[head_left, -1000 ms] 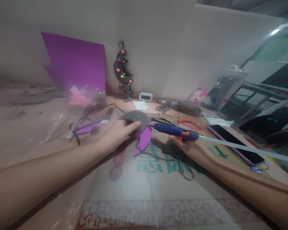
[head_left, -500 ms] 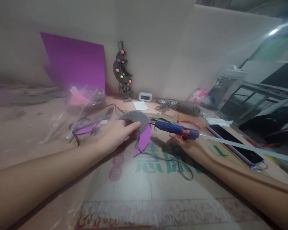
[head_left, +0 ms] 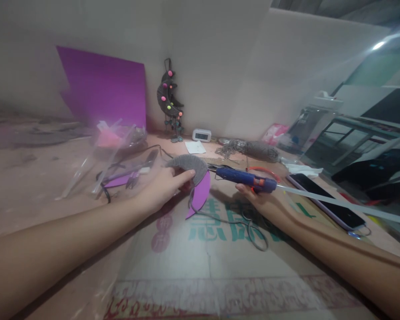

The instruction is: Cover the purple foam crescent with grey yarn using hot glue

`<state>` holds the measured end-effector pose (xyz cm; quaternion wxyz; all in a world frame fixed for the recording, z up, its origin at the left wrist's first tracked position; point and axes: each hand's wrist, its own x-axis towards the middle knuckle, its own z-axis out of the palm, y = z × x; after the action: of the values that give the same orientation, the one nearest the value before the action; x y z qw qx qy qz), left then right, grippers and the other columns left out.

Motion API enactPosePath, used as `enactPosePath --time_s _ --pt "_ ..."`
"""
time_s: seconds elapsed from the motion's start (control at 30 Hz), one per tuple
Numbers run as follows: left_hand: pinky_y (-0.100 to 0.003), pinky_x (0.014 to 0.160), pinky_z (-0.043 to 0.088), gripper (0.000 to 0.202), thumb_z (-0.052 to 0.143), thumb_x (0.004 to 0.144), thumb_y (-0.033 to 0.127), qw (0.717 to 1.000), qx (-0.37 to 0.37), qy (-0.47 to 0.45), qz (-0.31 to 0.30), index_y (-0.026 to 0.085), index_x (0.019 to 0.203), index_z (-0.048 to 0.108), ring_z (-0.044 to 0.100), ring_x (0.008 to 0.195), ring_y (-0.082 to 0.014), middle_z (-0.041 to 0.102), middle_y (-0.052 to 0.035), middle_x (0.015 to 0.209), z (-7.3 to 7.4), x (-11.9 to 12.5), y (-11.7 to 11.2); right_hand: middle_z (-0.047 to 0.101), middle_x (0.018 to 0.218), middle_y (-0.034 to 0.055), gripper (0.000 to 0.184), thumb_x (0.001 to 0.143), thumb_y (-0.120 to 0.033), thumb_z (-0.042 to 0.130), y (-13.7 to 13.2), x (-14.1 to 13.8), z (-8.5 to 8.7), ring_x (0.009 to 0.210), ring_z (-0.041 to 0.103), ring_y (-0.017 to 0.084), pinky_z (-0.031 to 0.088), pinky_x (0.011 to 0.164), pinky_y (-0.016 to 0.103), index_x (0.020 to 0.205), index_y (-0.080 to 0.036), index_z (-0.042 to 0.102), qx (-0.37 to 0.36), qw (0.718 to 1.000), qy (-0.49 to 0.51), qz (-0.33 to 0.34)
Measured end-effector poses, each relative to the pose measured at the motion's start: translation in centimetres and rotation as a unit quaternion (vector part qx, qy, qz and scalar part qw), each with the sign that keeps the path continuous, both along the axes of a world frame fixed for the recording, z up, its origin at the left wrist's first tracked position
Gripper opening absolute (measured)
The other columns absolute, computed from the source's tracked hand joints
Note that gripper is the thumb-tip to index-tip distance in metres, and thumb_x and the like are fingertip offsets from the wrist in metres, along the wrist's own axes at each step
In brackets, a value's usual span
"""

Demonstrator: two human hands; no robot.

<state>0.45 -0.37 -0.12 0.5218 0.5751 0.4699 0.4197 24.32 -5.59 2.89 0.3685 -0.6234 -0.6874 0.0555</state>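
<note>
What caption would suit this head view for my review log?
Left hand holds a yarn-wrapped purple crescent while right hand points a blue glue gun at it.

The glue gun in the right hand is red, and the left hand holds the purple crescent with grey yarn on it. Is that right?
Not quite. The glue gun is blue, not red; only a small orange part sits near the grip. The head view shows it in the right hand, and the left hand holds the purple crescent with grey yarn on it.
</note>
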Motion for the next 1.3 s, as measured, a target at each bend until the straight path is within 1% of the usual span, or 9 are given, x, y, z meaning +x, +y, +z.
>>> enactPosePath --time_s 0.23,0.37,0.47,0.67,0.8,0.9,0.97,1.1,1.3 --pt "-0.025 0.054 0.042 0.032 0.067 0.073 0.048 1.000 -0.011 0.000 -0.006 0.016 0.075 0.062 0.057 0.058 -0.0150 0.061 -0.0033 0.063 0.4 0.0 -0.2 0.060 0.060 0.0016 0.029 0.077 -0.051 0.058 0.0 0.4 0.0 0.056 0.056 0.020 0.045 0.052 0.032 0.069 -0.024 0.056 0.024 1.000 -0.018 -0.009" --pt "-0.024 0.055 0.042 0.030 0.066 0.075 0.046 1.000 -0.001 -0.015 -0.015 0.017 0.078 0.062 0.056 0.059 -0.0128 0.061 -0.0014 0.067 0.3 -0.1 -0.1 0.058 0.058 0.0019 0.043 0.079 -0.061 0.049 0.5 1.2 -0.4 0.057 0.057 0.021 0.044 0.054 0.032 0.061 -0.022 0.058 -0.037 0.998 -0.013 -0.055" --pt "-0.022 0.052 0.040 0.033 0.065 0.076 0.049 0.999 -0.018 -0.019 -0.019 0.017 0.075 0.059 0.054 0.057 -0.0116 0.059 -0.0008 0.067 0.1 0.0 -0.2 0.059 0.061 0.0010 0.046 0.085 -0.059 0.043 1.0 1.8 0.0 0.062 0.058 0.020 0.045 0.061 0.031 0.066 -0.022 0.063 -0.060 0.998 -0.007 -0.019" --pt "-0.023 0.049 0.037 0.037 0.061 0.078 0.050 1.000 0.001 0.025 -0.017 0.016 0.066 0.058 0.052 0.055 -0.0122 0.057 -0.0015 0.064 0.5 0.1 -0.4 0.067 0.081 0.0027 0.036 0.090 -0.050 0.043 2.1 1.2 2.1 0.067 0.060 0.017 0.047 0.068 0.028 0.081 -0.021 0.062 -0.015 0.993 0.071 0.091" --pt "-0.022 0.047 0.033 0.035 0.060 0.078 0.048 0.998 0.010 0.054 -0.016 0.016 0.064 0.057 0.049 0.053 -0.0118 0.056 -0.0009 0.062 1.1 0.2 -0.6 0.068 0.085 0.0036 0.032 0.085 -0.048 0.054 5.0 0.2 2.6 0.077 0.062 0.018 0.047 0.070 0.028 0.094 -0.019 0.063 -0.011 0.992 0.082 0.099" --pt "-0.022 0.049 0.036 0.033 0.062 0.077 0.047 0.999 -0.001 0.026 -0.024 0.017 0.067 0.057 0.051 0.056 -0.0123 0.057 -0.0006 0.064 1.0 0.2 -0.7 0.069 0.086 0.0029 0.042 0.071 -0.046 0.070 8.8 -0.1 2.4 0.077 0.062 0.019 0.046 0.072 0.028 0.101 -0.018 0.063 -0.015 0.996 0.077 0.036" --pt "-0.021 0.048 0.035 0.032 0.062 0.077 0.048 0.999 -0.020 -0.003 -0.029 0.018 0.069 0.056 0.050 0.055 -0.0114 0.056 0.0004 0.064 0.7 0.3 -0.8 0.069 0.081 0.0045 0.037 0.073 -0.046 0.068 11.4 -0.2 2.1 0.073 0.062 0.019 0.046 0.069 0.028 0.093 -0.015 0.067 -0.057 0.995 0.080 0.002" --pt "-0.021 0.045 0.033 0.033 0.063 0.077 0.049 0.998 -0.047 -0.037 -0.027 0.018 0.070 0.054 0.047 0.050 -0.0099 0.054 0.0016 0.062 0.3 0.4 -0.7 0.071 0.082 0.0055 0.029 0.079 -0.039 0.064 15.2 -0.8 1.1 0.070 0.062 0.016 0.046 0.065 0.026 0.093 -0.014 0.070 -0.105 0.991 0.071 0.035" --pt "-0.022 0.043 0.030 0.035 0.061 0.077 0.049 0.999 -0.015 0.024 -0.018 0.017 0.065 0.055 0.047 0.050 -0.0111 0.054 0.0006 0.059 0.8 0.4 -0.6 0.072 0.079 0.0084 0.029 0.082 -0.037 0.063 16.8 -1.5 -0.3 0.068 0.064 0.017 0.048 0.066 0.026 0.093 -0.011 0.069 -0.114 0.992 0.030 0.049"
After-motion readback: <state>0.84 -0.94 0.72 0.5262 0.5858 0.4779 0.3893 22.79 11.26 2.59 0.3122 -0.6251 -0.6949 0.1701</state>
